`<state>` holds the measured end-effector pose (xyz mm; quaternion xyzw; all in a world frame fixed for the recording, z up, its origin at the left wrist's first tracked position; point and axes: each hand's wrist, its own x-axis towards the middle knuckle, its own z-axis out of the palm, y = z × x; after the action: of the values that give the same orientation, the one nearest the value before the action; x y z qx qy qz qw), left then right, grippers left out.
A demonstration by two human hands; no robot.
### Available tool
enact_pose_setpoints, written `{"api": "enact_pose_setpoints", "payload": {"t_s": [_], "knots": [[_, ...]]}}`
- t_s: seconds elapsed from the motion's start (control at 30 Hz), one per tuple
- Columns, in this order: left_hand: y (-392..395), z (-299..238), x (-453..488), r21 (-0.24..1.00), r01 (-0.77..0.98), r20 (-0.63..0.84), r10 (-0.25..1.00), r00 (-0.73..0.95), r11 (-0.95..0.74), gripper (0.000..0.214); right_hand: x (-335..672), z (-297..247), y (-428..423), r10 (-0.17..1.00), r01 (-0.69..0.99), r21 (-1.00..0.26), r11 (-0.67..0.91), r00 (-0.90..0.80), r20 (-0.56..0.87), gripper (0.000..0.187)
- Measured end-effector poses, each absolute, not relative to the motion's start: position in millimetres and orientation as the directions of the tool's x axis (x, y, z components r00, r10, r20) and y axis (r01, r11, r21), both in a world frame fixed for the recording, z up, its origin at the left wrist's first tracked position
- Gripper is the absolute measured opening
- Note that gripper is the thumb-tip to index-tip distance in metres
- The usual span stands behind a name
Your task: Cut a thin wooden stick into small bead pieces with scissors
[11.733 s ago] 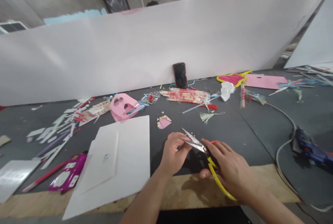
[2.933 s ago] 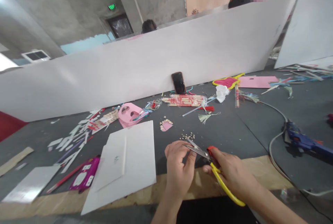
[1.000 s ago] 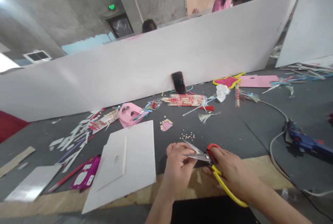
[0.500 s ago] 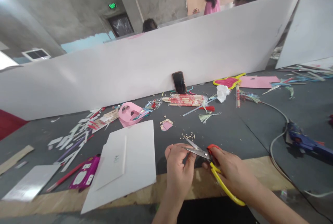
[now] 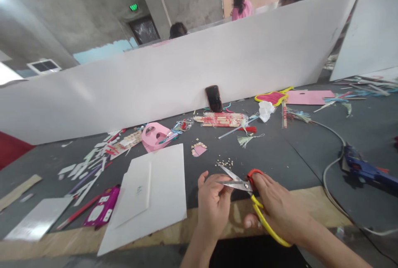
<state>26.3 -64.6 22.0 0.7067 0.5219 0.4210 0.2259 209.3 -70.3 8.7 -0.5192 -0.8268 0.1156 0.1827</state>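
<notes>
My right hand grips a pair of scissors with one red and one yellow handle. The blades are spread and point left, over my left hand. That hand is closed, thumb against the curled fingers; whatever it pinches is hidden behind the lower blade. Just beyond the blade tips lie several small pale bits on the dark table. Farther off is a small pink piece edged with similar pale bits.
White sheets and a purple packet lie left. A pink cut-out, packaged sticks and a phone are behind. A blue glue gun with its cord is at right. A white partition closes the back.
My right thumb has dropped lower, away from the yellow handle. The scissors have shifted only slightly, their blades still spread. Behind the partition, a person in pink has moved left.
</notes>
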Motion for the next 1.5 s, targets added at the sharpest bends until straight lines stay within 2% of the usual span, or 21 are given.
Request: {"api": "enact_pose_setpoints", "payload": {"t_s": [0.2, 0.43, 0.57, 0.8, 0.93, 1.2, 1.5], "knots": [[-62, 21, 25, 0.832, 0.472, 0.263, 0.956, 0.129, -0.293, 0.02, 208, 8, -70, 0.905, 0.784, -0.459, 0.418, -0.402, 0.138, 0.018], [-64, 23, 28, 0.747, 0.56, 0.358, 0.927, 0.116, -0.359, 0.014, 204, 8, -70, 0.926, 0.807, -0.46, 0.369, -0.361, 0.11, 0.022], [-66, 24, 31, 0.697, 0.603, 0.443, 0.894, 0.064, -0.388, 0.019, 204, 9, -70, 0.928, 0.804, -0.469, 0.365, -0.355, 0.114, 0.022], [-66, 25, 31, 0.687, 0.587, 0.504, 0.863, 0.04, -0.429, 0.02, 206, 10, -71, 0.907, 0.808, -0.412, 0.421, -0.371, 0.199, 0.021], [-67, 25, 31, 0.687, 0.581, 0.505, 0.862, 0.051, -0.437, 0.02, 206, 8, -71, 0.898, 0.815, -0.377, 0.439, -0.39, 0.203, 0.03], [-66, 26, 31, 0.708, 0.58, 0.456, 0.888, 0.06, -0.403, 0.02, 207, 5, -71, 0.881, 0.819, -0.33, 0.47, -0.408, 0.24, 0.042], [-60, 36, 24, 0.822, 0.469, 0.258, 0.945, 0.202, -0.324, 0.024, 207, 13, -71, 0.914, 0.778, -0.489, 0.395, -0.384, 0.126, 0.02]]}}
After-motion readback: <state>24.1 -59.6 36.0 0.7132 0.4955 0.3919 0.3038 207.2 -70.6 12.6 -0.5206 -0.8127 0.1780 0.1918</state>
